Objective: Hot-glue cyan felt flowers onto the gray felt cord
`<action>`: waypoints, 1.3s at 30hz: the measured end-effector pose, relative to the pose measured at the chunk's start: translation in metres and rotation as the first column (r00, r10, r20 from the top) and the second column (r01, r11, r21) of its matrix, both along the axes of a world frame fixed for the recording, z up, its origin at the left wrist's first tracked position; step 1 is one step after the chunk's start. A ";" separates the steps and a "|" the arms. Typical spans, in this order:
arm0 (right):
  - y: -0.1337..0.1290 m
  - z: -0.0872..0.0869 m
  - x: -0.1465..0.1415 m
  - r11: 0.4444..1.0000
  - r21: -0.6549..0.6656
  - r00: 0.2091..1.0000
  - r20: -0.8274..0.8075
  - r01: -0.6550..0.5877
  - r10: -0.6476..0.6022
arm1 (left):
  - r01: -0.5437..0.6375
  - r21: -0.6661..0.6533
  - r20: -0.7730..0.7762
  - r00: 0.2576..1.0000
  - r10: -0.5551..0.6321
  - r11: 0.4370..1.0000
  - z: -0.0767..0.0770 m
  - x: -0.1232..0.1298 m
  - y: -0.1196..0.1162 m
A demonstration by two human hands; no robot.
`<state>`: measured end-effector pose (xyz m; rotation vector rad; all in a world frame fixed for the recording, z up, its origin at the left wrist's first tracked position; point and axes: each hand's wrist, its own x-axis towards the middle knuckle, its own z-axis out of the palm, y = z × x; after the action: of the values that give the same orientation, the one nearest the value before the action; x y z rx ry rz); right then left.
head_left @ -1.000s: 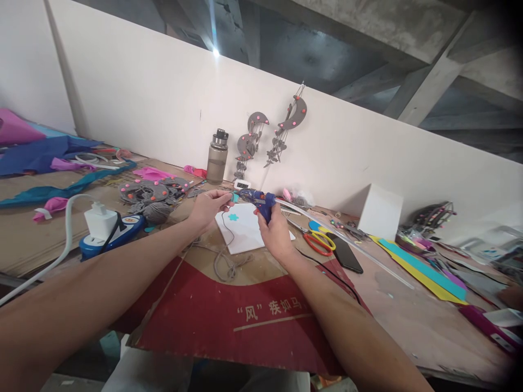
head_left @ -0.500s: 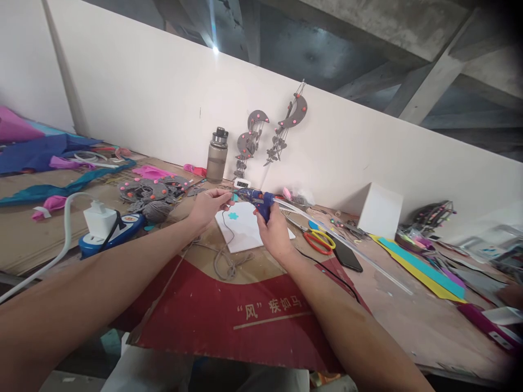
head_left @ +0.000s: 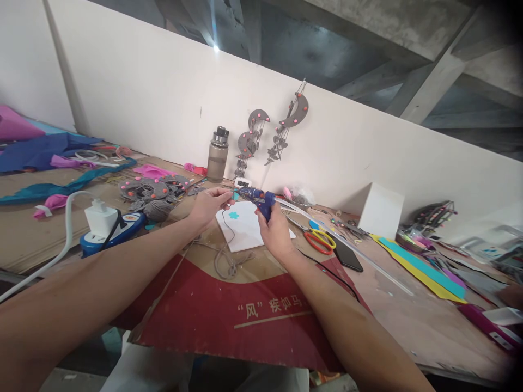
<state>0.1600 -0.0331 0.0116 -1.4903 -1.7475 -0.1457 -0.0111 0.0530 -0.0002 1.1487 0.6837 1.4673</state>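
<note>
In my right hand [head_left: 274, 228] is a blue hot glue gun [head_left: 265, 202], its nozzle pointing left and a long clear glue stick [head_left: 347, 246] trailing from its back. My left hand [head_left: 212, 206] pinches a small turquoise piece [head_left: 235, 196] right at the nozzle; whether they touch I cannot tell. Below the hands lies a white board [head_left: 249, 234] with a turquoise flower shape [head_left: 233, 215] on it. Grey cord [head_left: 229, 267] hangs near the left fingers and curls onto the red cardboard [head_left: 229, 316].
Scissors [head_left: 319, 240] and a black phone [head_left: 347, 256] lie to the right. A bottle [head_left: 218, 155] stands against the wall. Grey felt pieces with pompoms [head_left: 151, 188] and a blue power strip [head_left: 113, 233] are left. Turquoise and yellow sheets [head_left: 420, 267] lie far right.
Both hands hold nearly the same pose. The turquoise piece and the glue gun's nozzle have shifted only slightly against each other.
</note>
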 end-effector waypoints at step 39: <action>0.001 0.000 0.001 0.997 0.074 0.999 -0.035 -0.037 0.039 | 0.004 0.028 -0.011 1.000 -0.003 1.000 0.000 0.000 -0.002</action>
<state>0.1614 -0.0321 0.0114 -1.3977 -1.7219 -0.1601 -0.0113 0.0515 -0.0002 1.1790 0.6701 1.4729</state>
